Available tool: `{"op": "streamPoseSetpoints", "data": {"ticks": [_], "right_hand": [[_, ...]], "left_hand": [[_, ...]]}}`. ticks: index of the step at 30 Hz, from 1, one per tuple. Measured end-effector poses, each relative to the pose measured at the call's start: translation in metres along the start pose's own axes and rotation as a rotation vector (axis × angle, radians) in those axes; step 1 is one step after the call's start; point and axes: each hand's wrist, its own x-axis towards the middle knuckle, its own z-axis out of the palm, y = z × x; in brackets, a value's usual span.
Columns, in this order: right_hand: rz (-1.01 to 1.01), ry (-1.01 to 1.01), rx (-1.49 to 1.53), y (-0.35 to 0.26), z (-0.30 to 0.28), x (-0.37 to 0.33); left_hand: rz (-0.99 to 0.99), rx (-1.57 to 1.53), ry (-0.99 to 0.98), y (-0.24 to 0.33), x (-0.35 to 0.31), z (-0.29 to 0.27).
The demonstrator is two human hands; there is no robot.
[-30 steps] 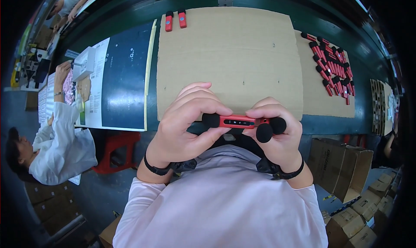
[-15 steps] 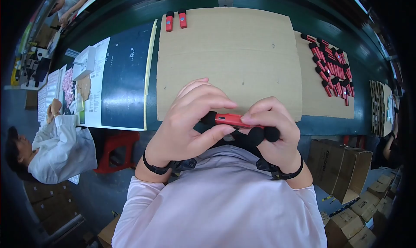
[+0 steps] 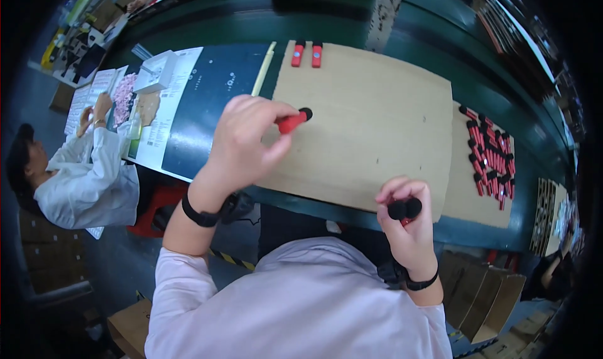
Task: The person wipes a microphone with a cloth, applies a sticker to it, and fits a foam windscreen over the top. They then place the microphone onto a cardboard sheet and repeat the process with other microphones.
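Observation:
My left hand [image 3: 242,145] is raised over the left part of a cardboard sheet [image 3: 358,145]. Its fingers pinch a small red microphone [image 3: 289,123] whose black round head points right. Near the sheet's front right edge, my right hand [image 3: 409,233] is closed around two more microphones. Their black heads [image 3: 404,209] stick up side by side, while their red bodies are mostly hidden by the fingers. Two red microphones [image 3: 307,55] lie next to each other at the sheet's far left corner, black ends away from me.
On a second cardboard piece [image 3: 492,202] at the right lies a pile of red microphones [image 3: 493,155]. A dark blue board [image 3: 220,101] covers the table to the left. Beyond it a person in white [image 3: 94,177] works by a white box [image 3: 155,71]. Cartons [image 3: 480,296] stand on the floor at right.
The hands have parted. My left hand has moved forward and left with one microphone, away from my right hand, which keeps two. The whole view has shifted and tilted.

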Motion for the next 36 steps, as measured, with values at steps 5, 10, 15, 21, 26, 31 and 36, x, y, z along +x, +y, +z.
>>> {"op": "streamPoseSetpoints", "data": {"ticks": [5, 10, 15, 21, 26, 31, 36], "right_hand": [[0.259, 0.059, 0.157, -0.015, 0.001, -0.004], [0.271, -0.004, 0.092, -0.013, -0.007, -0.009], [0.124, 0.061, -0.033, -0.010, -0.005, -0.006], [0.167, 0.165, -0.102, -0.017, 0.003, -0.004], [0.122, 0.155, -0.168, -0.010, 0.000, -0.009], [-0.069, 0.051, -0.373, -0.010, 0.005, 0.005], [-0.278, -0.081, -0.485, -0.013, 0.018, 0.024]], "left_hand": [[0.043, 0.255, -0.014, -0.054, 0.013, 0.012], [0.089, 0.313, -0.079, -0.073, 0.016, 0.029], [0.113, 0.248, -0.128, -0.068, 0.001, 0.026], [0.100, 0.256, -0.111, -0.081, 0.002, 0.034], [0.065, 0.198, -0.094, -0.080, 0.005, 0.035], [0.018, 0.015, -0.090, -0.044, -0.002, 0.011], [0.038, -0.377, -0.256, 0.028, -0.015, -0.006]]}}
